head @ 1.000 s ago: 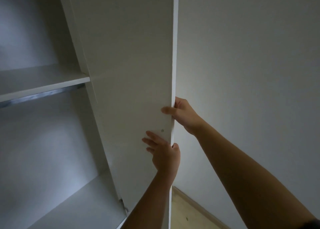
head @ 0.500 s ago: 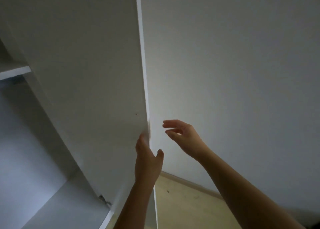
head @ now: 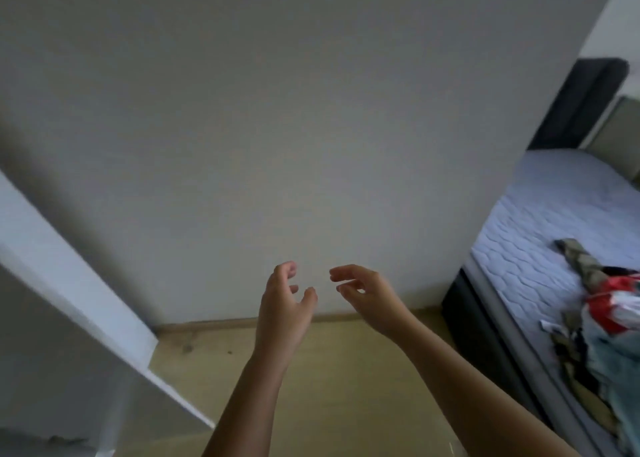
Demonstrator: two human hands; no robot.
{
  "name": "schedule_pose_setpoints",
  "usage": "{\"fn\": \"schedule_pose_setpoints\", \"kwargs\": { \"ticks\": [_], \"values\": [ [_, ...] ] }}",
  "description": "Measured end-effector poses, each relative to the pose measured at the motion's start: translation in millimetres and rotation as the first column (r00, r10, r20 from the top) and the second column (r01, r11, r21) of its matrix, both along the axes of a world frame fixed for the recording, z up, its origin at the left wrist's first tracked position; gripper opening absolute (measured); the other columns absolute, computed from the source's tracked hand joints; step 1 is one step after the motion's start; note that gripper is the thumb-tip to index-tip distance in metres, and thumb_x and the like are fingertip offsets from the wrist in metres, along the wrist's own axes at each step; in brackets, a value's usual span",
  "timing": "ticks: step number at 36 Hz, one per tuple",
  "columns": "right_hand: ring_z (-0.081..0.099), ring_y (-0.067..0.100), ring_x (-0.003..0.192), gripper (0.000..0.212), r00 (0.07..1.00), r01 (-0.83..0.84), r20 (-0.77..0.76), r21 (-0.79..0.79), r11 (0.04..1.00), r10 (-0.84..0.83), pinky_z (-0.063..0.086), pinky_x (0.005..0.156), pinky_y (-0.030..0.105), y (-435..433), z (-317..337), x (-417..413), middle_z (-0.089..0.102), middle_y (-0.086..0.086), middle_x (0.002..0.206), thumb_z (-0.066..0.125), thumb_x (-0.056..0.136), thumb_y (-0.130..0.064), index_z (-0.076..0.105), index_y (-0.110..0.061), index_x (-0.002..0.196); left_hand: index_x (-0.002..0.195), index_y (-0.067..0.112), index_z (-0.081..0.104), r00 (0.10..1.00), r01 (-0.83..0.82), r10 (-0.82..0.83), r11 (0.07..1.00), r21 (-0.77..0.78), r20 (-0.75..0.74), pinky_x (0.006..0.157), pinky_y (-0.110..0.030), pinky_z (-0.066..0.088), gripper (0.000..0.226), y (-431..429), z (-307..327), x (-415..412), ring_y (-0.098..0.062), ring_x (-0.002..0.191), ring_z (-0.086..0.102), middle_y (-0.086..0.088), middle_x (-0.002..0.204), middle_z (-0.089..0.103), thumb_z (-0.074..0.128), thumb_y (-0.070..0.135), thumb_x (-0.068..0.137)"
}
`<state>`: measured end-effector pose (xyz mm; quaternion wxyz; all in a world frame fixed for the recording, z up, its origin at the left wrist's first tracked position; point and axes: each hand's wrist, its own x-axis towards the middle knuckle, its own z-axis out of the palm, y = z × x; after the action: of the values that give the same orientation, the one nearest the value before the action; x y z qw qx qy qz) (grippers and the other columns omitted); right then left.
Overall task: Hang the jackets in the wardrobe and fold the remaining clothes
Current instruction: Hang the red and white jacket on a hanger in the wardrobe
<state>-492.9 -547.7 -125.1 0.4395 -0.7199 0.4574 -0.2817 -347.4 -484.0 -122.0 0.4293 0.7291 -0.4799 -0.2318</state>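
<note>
left hand [head: 284,306] and right hand [head: 369,295] have left the wardrobe door [head: 65,266], fingers [head: 343,276] loosely curled (clothes [head: 613,321] stretch along the bed [head: 540,221]).

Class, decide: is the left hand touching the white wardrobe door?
Apart. The head view shows the left hand raised before the wall, fingers loosely curled, with bare wall and floor between it and the wardrobe door.
</note>
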Motion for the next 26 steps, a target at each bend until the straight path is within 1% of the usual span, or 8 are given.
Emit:
{"fn": "schedule_pose_setpoints", "kwargs": {
  "ticks": [3, 8, 11, 15, 18, 21, 23, 26],
  "values": [
    [0.063, 0.011, 0.091, 0.027, 0.994, 0.105, -0.001, 0.02, 0.994, -0.105, 0.045, 0.072, 0.009, -12, -5, -77, 0.067, -0.007, 0.106, 0.055, 0.092, -0.006, 0.065, -0.019, 0.113, 0.13, 0.019, 0.046, 0.991, 0.132, -0.132, 0.991, 0.021, 0.004, 0.082, -0.022, 0.043, 0.044, -22, -7, -76, -0.008, 0.101, 0.055, 0.006, 0.128, 0.053, 0.062, 0.019, 0.088],
    [0.064, 0.009, 0.089, 0.029, 0.96, 0.28, -0.03, 0.034, 0.959, -0.279, 0.05, 0.078, 0.022, -20, -17, -198, 0.068, -0.01, 0.099, 0.055, 0.089, -0.005, 0.067, -0.02, 0.11, 0.121, 0.017, 0.054, 0.95, 0.312, -0.312, 0.949, 0.051, -0.005, 0.082, -0.022, 0.044, 0.036, -46, -20, -188, -0.01, 0.098, 0.058, 0.005, 0.121, 0.058, 0.064, 0.014, 0.086],
    [0.064, 0.007, 0.084, 0.029, 0.915, 0.402, -0.042, 0.023, 0.915, -0.401, 0.05, 0.076, 0.018, -21, -22, -260, 0.069, -0.011, 0.094, 0.055, 0.086, -0.002, 0.07, -0.019, 0.104, 0.115, 0.014, 0.059, 0.916, 0.4, -0.4, 0.914, 0.066, -0.014, 0.085, -0.025, 0.046, 0.031, -61, -26, -242, -0.013, 0.095, 0.06, 0.002, 0.116, 0.062, 0.064, 0.01, 0.085],
    [0.066, 0.01, 0.092, 0.029, 0.86, 0.509, -0.057, 0.041, 0.86, -0.507, 0.049, 0.087, 0.021, -25, -27, -333, 0.07, -0.006, 0.101, 0.056, 0.086, -0.003, 0.069, -0.016, 0.109, 0.108, 0.016, 0.061, 0.861, 0.509, -0.508, 0.859, 0.055, -0.032, 0.08, -0.021, 0.046, 0.025, -86, -30, -307, -0.011, 0.091, 0.061, 0.0, 0.109, 0.064, 0.064, 0.009, 0.085],
    [0.065, 0.005, 0.092, 0.028, 0.814, 0.581, -0.035, 0.065, 0.812, -0.58, 0.05, 0.084, 0.016, -28, -34, -380, 0.068, -0.01, 0.1, 0.055, 0.09, -0.006, 0.067, -0.018, 0.111, 0.101, 0.025, 0.057, 0.799, 0.601, -0.6, 0.797, 0.051, -0.046, 0.07, -0.009, 0.042, 0.023, -107, -37, -354, -0.007, 0.089, 0.061, 0.003, 0.107, 0.063, 0.063, 0.01, 0.085],
    [0.064, 0.005, 0.092, 0.026, 0.755, 0.652, -0.013, 0.113, 0.749, -0.655, 0.052, 0.084, 0.021, -34, -45, -422, 0.068, -0.01, 0.1, 0.054, 0.091, -0.008, 0.067, -0.021, 0.109, 0.099, 0.027, 0.057, 0.746, 0.665, -0.663, 0.744, 0.059, -0.06, 0.061, 0.001, 0.038, 0.024, -132, -47, -399, 0.003, 0.083, 0.057, 0.001, 0.103, 0.063, 0.063, 0.01, 0.085],
    [0.065, 0.005, 0.089, 0.024, 0.703, 0.707, -0.014, 0.132, 0.695, -0.711, 0.051, 0.082, 0.019, -42, -51, -451, 0.068, -0.01, 0.097, 0.055, 0.09, -0.007, 0.068, -0.02, 0.106, 0.098, 0.028, 0.057, 0.711, 0.703, -0.7, 0.708, 0.067, -0.067, 0.062, 0.0, 0.038, 0.024, -153, -54, -430, 0.004, 0.082, 0.058, 0.0, 0.102, 0.064, 0.064, 0.01, 0.084],
    [0.065, 0.005, 0.082, 0.026, 0.61, 0.785, -0.012, 0.149, 0.602, -0.792, 0.048, 0.072, 0.012, -58, -57, -498, 0.07, -0.006, 0.095, 0.055, 0.088, -0.002, 0.07, -0.02, 0.099, 0.098, 0.028, 0.057, 0.636, 0.772, -0.766, 0.63, 0.083, -0.092, 0.07, -0.01, 0.043, 0.023, -186, -65, -482, -0.004, 0.085, 0.061, 0.0, 0.106, 0.063, 0.063, 0.01, 0.084]
  ]
}}
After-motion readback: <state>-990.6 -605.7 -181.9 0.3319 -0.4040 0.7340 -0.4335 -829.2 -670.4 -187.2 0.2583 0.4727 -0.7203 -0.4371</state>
